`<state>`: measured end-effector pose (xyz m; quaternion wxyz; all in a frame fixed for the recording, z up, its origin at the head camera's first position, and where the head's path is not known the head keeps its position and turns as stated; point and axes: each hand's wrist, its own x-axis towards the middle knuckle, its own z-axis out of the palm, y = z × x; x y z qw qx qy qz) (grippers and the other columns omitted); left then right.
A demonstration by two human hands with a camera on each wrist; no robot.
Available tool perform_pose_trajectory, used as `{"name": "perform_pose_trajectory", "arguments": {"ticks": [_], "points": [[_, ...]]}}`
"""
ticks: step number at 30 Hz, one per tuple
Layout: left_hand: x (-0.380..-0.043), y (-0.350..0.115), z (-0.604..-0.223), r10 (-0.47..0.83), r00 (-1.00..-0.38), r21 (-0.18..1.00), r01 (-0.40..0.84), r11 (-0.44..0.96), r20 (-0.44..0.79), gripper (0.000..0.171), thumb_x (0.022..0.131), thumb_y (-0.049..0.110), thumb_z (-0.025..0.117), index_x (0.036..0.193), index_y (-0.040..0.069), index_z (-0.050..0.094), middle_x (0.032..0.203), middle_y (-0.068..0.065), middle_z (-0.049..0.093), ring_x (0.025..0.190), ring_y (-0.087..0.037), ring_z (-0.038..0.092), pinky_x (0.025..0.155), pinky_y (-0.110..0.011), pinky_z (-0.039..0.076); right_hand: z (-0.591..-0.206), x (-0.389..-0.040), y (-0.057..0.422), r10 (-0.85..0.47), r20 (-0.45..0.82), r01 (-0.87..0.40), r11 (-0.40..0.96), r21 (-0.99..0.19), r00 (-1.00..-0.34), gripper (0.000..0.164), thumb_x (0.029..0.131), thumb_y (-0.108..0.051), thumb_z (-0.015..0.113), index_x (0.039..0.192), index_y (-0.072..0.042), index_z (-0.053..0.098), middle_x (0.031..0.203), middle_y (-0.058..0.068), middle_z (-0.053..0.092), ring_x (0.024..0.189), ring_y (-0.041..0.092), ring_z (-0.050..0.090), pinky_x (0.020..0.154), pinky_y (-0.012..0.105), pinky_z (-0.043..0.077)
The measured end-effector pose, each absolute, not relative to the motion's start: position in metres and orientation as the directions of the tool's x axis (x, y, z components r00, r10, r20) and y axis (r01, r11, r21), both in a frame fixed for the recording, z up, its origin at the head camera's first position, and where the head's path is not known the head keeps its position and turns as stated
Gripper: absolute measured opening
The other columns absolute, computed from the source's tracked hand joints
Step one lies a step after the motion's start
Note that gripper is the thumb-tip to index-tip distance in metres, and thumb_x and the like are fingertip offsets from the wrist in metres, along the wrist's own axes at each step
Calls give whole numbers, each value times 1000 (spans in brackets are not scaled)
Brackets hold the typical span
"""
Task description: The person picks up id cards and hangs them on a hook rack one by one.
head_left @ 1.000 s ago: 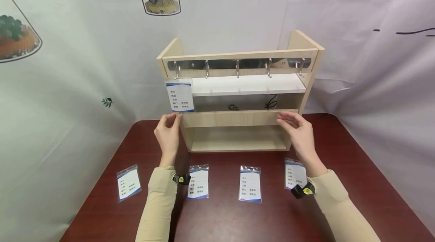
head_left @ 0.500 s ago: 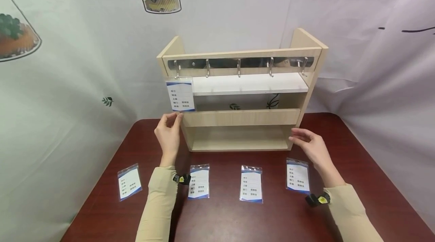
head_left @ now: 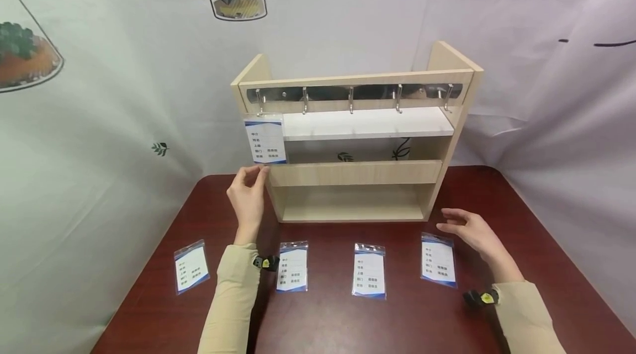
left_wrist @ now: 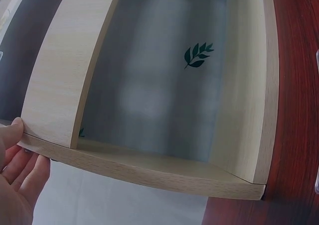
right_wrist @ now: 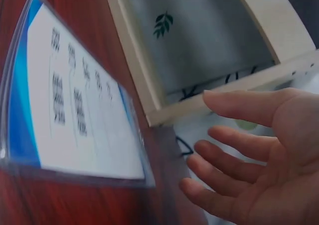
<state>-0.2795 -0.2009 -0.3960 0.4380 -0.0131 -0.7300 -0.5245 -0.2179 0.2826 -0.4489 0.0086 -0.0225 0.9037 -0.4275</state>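
My left hand [head_left: 247, 199] grips the left side panel of a wooden shelf rack [head_left: 355, 173]; in the left wrist view the thumb [left_wrist: 12, 133] lies on the front edge and the fingers are round the outer side. Just above that hand, a badge card [head_left: 266, 139] in a clear sleeve hangs from the leftmost metal hook. My right hand [head_left: 477, 234] is over the table at the rack's lower right, fingers loosely bent with nothing between them. Nearest to it lies another badge card [head_left: 438, 260], large in the right wrist view and apart from the fingers.
Three more badge cards lie on the dark red table [head_left: 318, 323]: one at far left [head_left: 191, 267], one left of the middle [head_left: 292, 267], one right of the middle [head_left: 369, 270]. A metal strip with several hooks [head_left: 351, 100] runs across the rack's top. A pale curtain [head_left: 99, 122] stands behind.
My right hand has moved away from the rack's right side, down and to the right, towards the rightmost badge card. The left hand stays on the left panel, and the hanging card keeps its place.
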Motion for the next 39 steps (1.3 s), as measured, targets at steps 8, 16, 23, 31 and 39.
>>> {"name": "perform_pose_trajectory", "arguments": {"ticks": [8,16,23,31,39], "points": [[-279,-200,-395,-442,-625,762,469,447,643,28,90,26,79,99,0,74,97,-13,75,85,-21,70,72,-16,50,-458,-220,298,-53,-91,36,639,-769,-994,59,91,-27,75,132,12,56,128,32,61,112,39,56,86,41,47],[-278,-200,-397,-449,-622,764,462,451,642,28,90,25,79,99,-1,74,97,-12,75,83,-18,69,72,-16,50,-464,-222,301,-97,-129,38,632,-774,-987,55,87,-21,78,127,13,59,111,23,69,96,24,60,76,30,47],[-279,-199,-396,-453,-612,759,472,448,648,27,90,24,79,98,-1,74,95,-12,76,81,-19,70,71,-15,50,-468,-222,300,-152,-140,14,626,-780,-979,50,82,-14,81,119,14,62,99,11,64,87,17,53,71,23,45],[-280,-199,-394,-441,-615,754,476,453,654,30,90,28,79,98,0,74,95,-10,76,80,-16,69,70,-16,50,-472,-223,297,-207,-111,-42,618,-785,-972,44,79,-5,82,112,15,61,91,9,55,79,16,47,67,23,43],[-278,-200,-398,-446,-610,753,480,449,655,29,90,27,79,98,0,74,95,-10,76,82,-16,69,72,-16,51,-475,-223,295,-218,-100,-62,629,-775,-971,36,77,-3,82,104,12,63,85,6,52,76,17,45,65,24,40]]}}
